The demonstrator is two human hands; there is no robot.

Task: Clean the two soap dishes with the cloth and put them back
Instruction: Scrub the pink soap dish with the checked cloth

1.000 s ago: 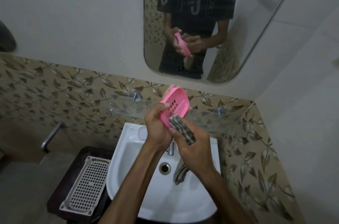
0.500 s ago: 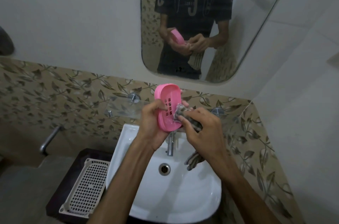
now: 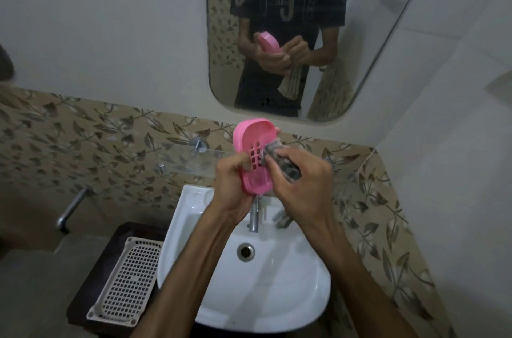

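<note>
You have one pink soap dish (image 3: 253, 156) and one cloth (image 3: 279, 161). Your left hand (image 3: 235, 185) grips the dish upright; your right hand (image 3: 302, 182) pinches the cloth against its slotted face.

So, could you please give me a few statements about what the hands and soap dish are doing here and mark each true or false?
1. The left hand holds the pink soap dish. True.
2. The right hand is empty. False: it grips the cloth.
3. The cloth touches the dish's slotted inside. True.
4. The dish lies in the basin. False: it is held up above the tap.
</note>
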